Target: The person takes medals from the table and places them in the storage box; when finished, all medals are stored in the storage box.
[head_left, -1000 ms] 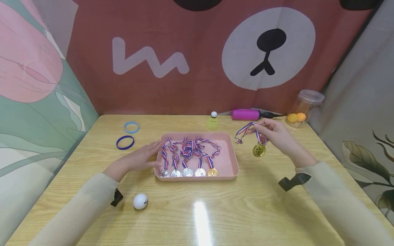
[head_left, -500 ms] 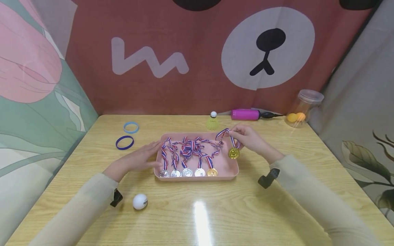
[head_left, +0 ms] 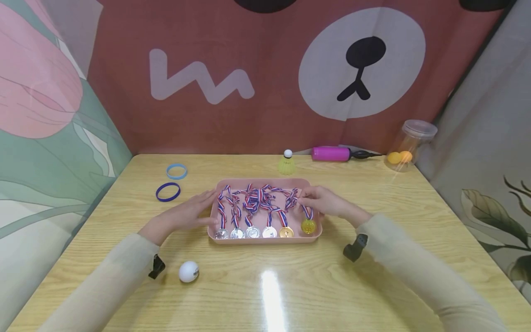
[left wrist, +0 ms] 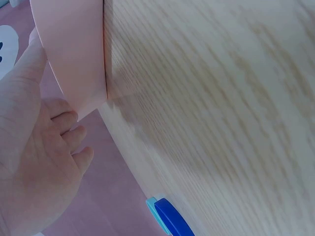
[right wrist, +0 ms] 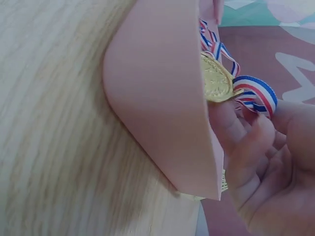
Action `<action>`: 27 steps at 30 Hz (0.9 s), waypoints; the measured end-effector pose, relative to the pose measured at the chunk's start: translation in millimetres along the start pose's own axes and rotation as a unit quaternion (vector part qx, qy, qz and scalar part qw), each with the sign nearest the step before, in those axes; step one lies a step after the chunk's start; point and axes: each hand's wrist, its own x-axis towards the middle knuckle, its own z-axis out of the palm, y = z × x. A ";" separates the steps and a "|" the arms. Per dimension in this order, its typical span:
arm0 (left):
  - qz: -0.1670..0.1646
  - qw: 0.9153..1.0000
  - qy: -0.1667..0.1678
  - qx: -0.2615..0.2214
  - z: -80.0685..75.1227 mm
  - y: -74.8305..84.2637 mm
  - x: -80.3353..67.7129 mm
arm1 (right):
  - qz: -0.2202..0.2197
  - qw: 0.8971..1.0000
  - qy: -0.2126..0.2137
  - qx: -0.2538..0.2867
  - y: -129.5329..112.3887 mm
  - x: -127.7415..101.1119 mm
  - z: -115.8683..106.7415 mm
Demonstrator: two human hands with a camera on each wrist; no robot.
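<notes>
In the head view a pink tray [head_left: 265, 240] holds a row of silver medals and one gold medal [head_left: 286, 232], their tricolour ribbons [head_left: 258, 199] bunched behind them. My right hand [head_left: 327, 202] is at the tray's right end, pinching the ribbon [right wrist: 258, 93] of another gold medal [head_left: 308, 226]. That medal hangs inside the right wall, low over the tray floor. My left hand [head_left: 188, 213] rests against the tray's left end, fingers extended along the rim and thumb over it. In the left wrist view its fingertips lie at the tray's corner.
A white ball [head_left: 189, 272] lies front left. Light blue [head_left: 176, 171] and dark blue wristbands [head_left: 168, 192] lie back left. Behind the tray stand a yellow shuttlecock [head_left: 286, 164], a magenta pump [head_left: 331, 154] and a clear jar [head_left: 416, 133] with orange balls inside.
My right hand has carried the gold medal leftward from beside the tray, then lowered it into the tray's right end. My left hand has stayed at the left end.
</notes>
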 end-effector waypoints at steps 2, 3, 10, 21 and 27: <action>0.002 1.000 0.002 0.001 0.1 0.2 -0.3 | 0.003 1.000 -0.015 -0.009 -0.3 -0.5 2.9; 0.003 1.000 0.002 0.001 0.1 0.3 -0.5 | 0.006 1.000 -0.023 -0.011 -0.1 -0.6 4.3; 0.003 1.000 0.002 -0.002 -0.1 0.5 -1.7 | -0.001 0.999 -0.023 -0.040 0.7 2.2 10.1; -0.001 1.000 -0.001 -0.005 0.2 0.8 -0.2 | -0.067 0.985 0.052 -0.152 4.5 11.8 12.9; 0.000 1.000 -0.001 0.001 1.2 -0.2 1.6 | -0.049 0.980 0.078 -0.177 2.7 12.0 8.5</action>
